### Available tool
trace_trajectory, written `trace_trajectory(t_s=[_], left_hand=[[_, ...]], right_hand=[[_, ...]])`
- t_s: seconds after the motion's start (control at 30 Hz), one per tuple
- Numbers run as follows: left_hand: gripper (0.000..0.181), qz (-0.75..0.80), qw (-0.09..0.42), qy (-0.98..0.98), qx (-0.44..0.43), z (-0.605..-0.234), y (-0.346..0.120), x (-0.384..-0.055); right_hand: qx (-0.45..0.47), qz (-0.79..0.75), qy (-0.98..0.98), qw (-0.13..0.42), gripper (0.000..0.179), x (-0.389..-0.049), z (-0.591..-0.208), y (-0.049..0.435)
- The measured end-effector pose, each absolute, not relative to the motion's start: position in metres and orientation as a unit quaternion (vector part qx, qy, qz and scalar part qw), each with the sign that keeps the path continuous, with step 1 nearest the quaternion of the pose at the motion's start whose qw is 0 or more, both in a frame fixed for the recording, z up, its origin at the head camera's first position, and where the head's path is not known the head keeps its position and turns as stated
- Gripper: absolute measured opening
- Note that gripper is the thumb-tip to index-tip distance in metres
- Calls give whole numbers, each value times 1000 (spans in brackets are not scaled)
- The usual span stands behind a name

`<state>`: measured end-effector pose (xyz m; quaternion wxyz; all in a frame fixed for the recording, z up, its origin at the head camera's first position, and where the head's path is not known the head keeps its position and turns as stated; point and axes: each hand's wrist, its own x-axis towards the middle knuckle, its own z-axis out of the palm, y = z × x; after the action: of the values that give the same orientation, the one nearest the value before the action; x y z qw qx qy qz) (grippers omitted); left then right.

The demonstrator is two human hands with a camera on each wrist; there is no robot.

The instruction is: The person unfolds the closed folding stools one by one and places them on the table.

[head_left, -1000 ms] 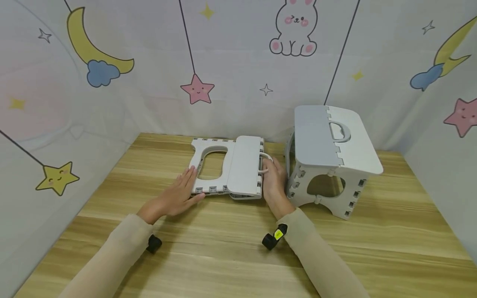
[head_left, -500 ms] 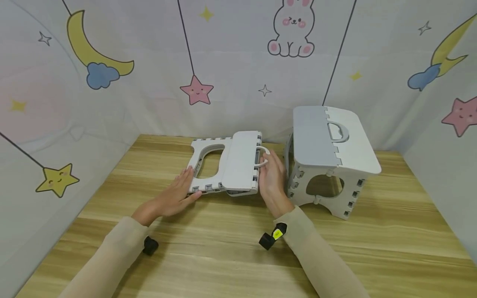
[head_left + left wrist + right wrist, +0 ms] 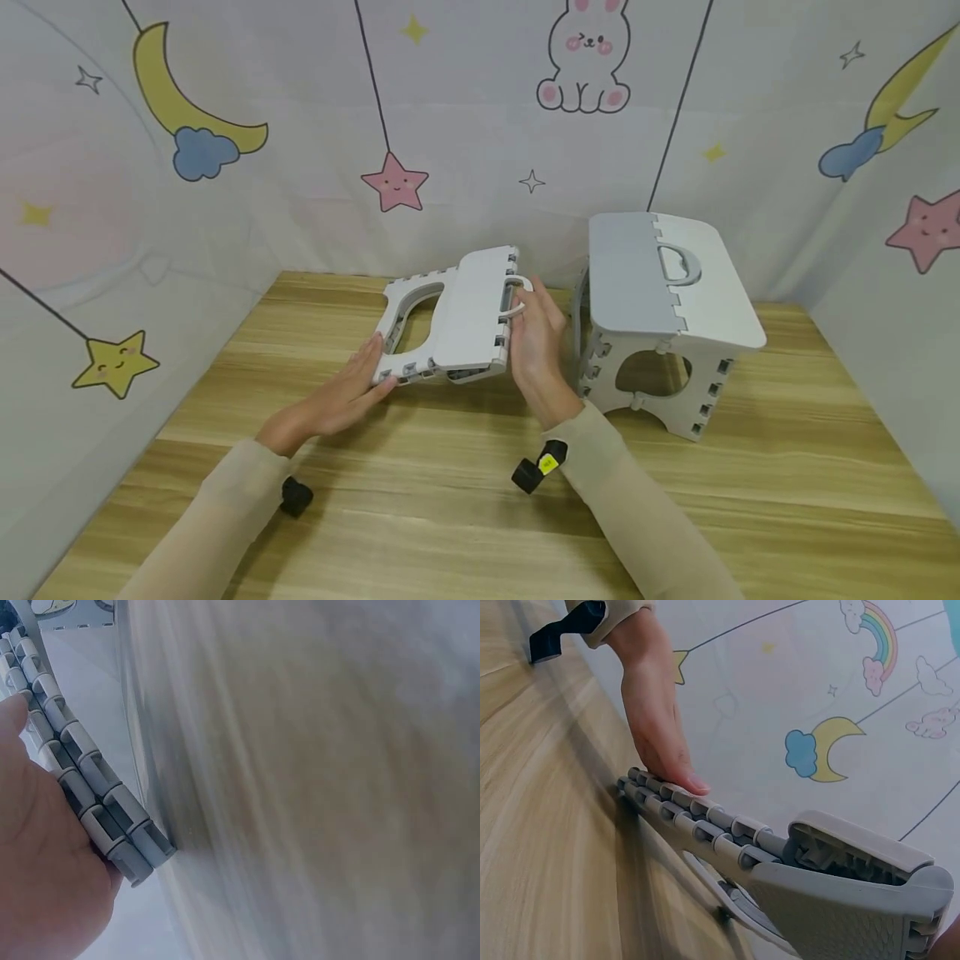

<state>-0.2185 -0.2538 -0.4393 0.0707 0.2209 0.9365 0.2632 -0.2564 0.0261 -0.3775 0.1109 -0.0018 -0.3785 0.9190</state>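
A white and grey folding stool (image 3: pixel 474 312), folded flat, leans with its right end raised off the wooden table. My right hand (image 3: pixel 538 346) holds it there by the handle (image 3: pixel 522 296), fingers curled at the loop. At the lower left end, my left hand (image 3: pixel 337 400) rests with straight fingers along the edge. Rows of hinge knuckles (image 3: pixel 90 772) run beside that palm in the left wrist view. Seen from the right wrist, the stool's underside (image 3: pixel 832 900) tilts up from the table, with the left hand (image 3: pixel 656 712) touching its far end.
A second folding stool (image 3: pixel 630 267), unfolded and upright, stands just right of my right hand. Behind the wooden table (image 3: pixel 450 500) hangs a white cloth (image 3: pixel 480 100) printed with stars, moons and a rabbit.
My right hand has lifted the folded stool's handle end up and slightly left, so it has gone from lying flat to tilted. The left hand stays at the other end, shifting slightly left.
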Motion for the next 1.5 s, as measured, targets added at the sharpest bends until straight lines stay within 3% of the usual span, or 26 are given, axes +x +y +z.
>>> trace_trajectory(t_s=[1.5], left_hand=[[67, 410, 92, 882, 213, -433, -267, -221]], right_hand=[[36, 825, -559, 73, 61, -257, -311, -13]])
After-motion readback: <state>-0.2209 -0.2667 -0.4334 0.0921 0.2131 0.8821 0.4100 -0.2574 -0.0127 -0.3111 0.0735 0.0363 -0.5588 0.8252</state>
